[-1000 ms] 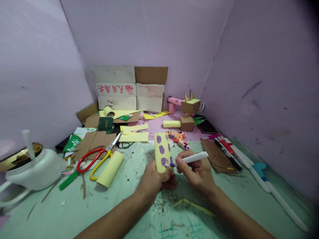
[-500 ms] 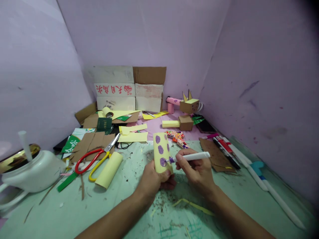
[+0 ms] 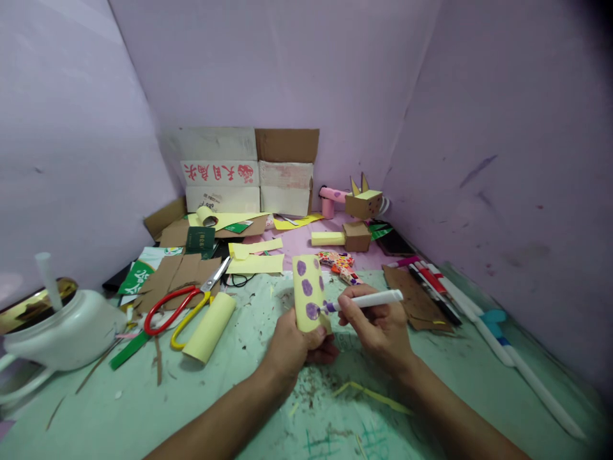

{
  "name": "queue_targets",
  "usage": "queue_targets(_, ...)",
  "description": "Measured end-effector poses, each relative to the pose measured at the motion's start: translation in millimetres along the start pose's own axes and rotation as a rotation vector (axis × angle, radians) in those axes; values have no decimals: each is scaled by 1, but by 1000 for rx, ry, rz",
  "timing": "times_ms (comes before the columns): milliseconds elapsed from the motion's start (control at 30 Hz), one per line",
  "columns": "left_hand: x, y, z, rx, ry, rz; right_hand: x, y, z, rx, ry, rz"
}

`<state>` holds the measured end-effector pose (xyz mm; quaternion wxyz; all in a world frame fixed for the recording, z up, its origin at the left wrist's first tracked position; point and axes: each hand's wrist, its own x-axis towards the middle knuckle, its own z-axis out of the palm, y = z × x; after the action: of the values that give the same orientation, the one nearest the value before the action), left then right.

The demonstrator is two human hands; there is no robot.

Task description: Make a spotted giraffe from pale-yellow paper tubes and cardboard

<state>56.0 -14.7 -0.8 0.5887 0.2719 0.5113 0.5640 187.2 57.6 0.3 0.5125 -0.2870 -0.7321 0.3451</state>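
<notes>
My left hand is closed around the lower end of a pale yellow paper tube, which it holds up over the table. Purple oval spots cover the tube's visible sides. In my right hand is a white felt-tip marker, gripped like a pen and pointing left. Its purple tip is at the lowest spot on the front of the tube. A second yellow paper tube, without spots, lies to the left beside red and yellow-handled scissors.
Cardboard scraps and yellow paper strips lie behind the scissors. A white pot stands at the far left. Several markers and a brown cardboard piece lie right. A cardboard box and an eared box figure stand at the back.
The spotted tube has shifted very slightly left in my left hand. The marker's tip stays at the same lower spot; everything else looks unmoved.
</notes>
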Motion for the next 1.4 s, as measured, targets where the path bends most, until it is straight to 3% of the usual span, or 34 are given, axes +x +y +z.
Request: queue_targets(1400,0,-1,0,-13,-11,11,-1,-1,1,33,20,13)
